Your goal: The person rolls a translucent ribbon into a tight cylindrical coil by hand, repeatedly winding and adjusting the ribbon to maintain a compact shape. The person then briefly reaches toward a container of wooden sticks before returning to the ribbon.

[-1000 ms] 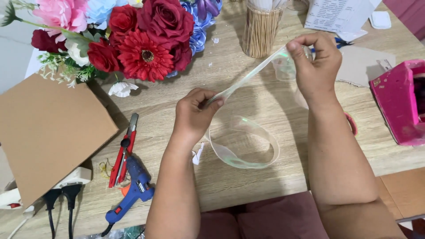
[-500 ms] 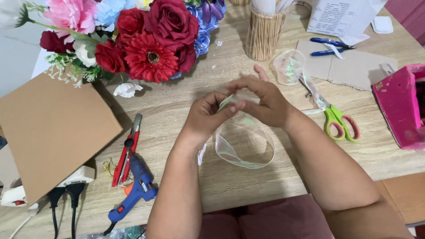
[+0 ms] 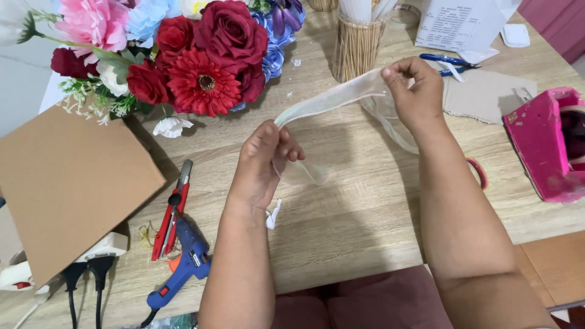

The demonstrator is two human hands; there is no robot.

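1. the left hand is raised over the middle of the wooden worktop, its fingers pinching one end of a sheer pale ribbon.
2. the right hand is held nearer the far edge, thumb and forefinger pressed together on the other end of the ribbon.
3. the ribbon runs taut between the two hands, above the worktop; loose lengths hang from both hands.
4. a bouquet of red, pink and blue flowers lies at the far left corner.
5. a brown cardboard sheet sits at the left edge, with red cutters and a blue glue gun just beside it near the front edge.
6. a pink box stands at the right edge.
7. a straw-wrapped holder stands at the far edge, beyond the ribbon.
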